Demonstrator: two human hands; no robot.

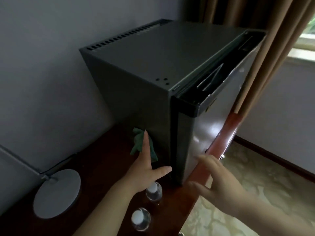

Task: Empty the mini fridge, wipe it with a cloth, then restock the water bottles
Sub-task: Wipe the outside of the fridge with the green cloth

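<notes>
A dark grey mini fridge (153,68) stands on a dark wooden desk (95,176), its door (213,126) slightly ajar at the top. A crumpled green cloth (139,143) lies on the desk beside the fridge's left wall. Two clear water bottles with white caps stand near the desk's front: one (154,193) partly under my left wrist, the other (140,218) closer to me. My left hand (146,169) is spread open over the desk, fingers reaching to the cloth and the fridge's corner. My right hand (216,183) is blurred and open, fingers apart, by the lower door.
A round grey lamp base (57,193) with its arm sits at the desk's left. The white wall runs behind. Brown curtains (265,53) hang right of the fridge beside a window. Patterned carpet (247,171) lies below the desk's reddish front edge (225,133).
</notes>
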